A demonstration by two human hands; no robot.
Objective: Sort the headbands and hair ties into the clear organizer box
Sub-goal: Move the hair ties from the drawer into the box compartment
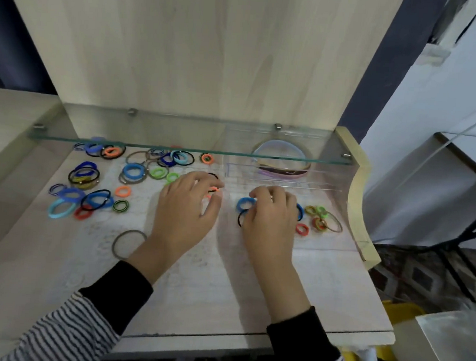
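Many ties [133, 170] beside box [329, 184], glass shelf [178, 136] overhead; L hand [185, 207] pinches orange tie [214, 189], R hand [271, 216] unclear.

Yr L hand [187, 207] & R hand [271, 216] sit palm-down, side by side, nr the desk's [223, 297] back edge. L fingers spread, bent; R fingers curled tight. Grip unclear.

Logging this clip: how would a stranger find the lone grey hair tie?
On the wooden desk, beside the wrist of the left hand, lies the grey hair tie. It is thin, large and alone; the colourful ties cluster farther back.
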